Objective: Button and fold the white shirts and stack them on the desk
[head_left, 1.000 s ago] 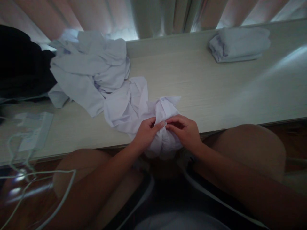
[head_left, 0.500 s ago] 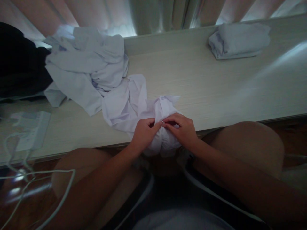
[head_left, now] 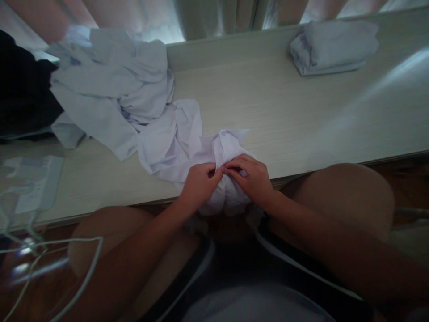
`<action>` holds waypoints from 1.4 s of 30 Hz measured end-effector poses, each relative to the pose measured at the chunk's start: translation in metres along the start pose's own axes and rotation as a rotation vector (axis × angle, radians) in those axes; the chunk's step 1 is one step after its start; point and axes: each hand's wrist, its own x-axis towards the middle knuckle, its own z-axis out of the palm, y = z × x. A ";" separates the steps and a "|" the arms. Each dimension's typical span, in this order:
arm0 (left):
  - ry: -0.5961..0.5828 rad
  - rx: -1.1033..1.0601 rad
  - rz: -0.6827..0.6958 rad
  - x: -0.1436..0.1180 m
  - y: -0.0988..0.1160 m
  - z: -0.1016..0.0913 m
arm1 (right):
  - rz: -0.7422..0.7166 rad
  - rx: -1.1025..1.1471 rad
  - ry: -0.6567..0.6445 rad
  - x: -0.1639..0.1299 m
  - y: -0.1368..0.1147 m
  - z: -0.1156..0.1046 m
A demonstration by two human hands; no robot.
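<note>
While the left hand [head_left: 197, 185] and the right hand [head_left: 251, 179] meet fingertip to fingertip, both pinch the white shirt [head_left: 187, 147] with curled fingers. That shirt lies bunched at the near edge of the table [head_left: 301, 120]. More crumpled clothes [head_left: 107, 89] sit behind it to the left, and a folded cloth [head_left: 331, 47] lies far off to the right.

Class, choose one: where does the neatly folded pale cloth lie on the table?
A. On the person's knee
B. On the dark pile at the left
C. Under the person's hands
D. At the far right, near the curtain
D: the folded cloth sits alone at the table's far right edge by the curtain, well apart from both hands.
</note>
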 end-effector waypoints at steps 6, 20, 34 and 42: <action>-0.039 0.026 -0.001 0.003 -0.001 0.000 | 0.002 0.015 0.002 0.000 0.000 -0.002; 0.002 -0.123 -0.018 0.002 -0.004 0.013 | 0.133 0.078 0.010 0.004 0.003 -0.007; -0.001 -0.270 -0.058 0.003 -0.006 0.011 | 0.207 -0.009 0.026 0.001 0.008 -0.005; -0.019 -0.281 -0.035 0.004 -0.008 0.007 | 0.064 -0.089 -0.055 -0.002 0.003 -0.007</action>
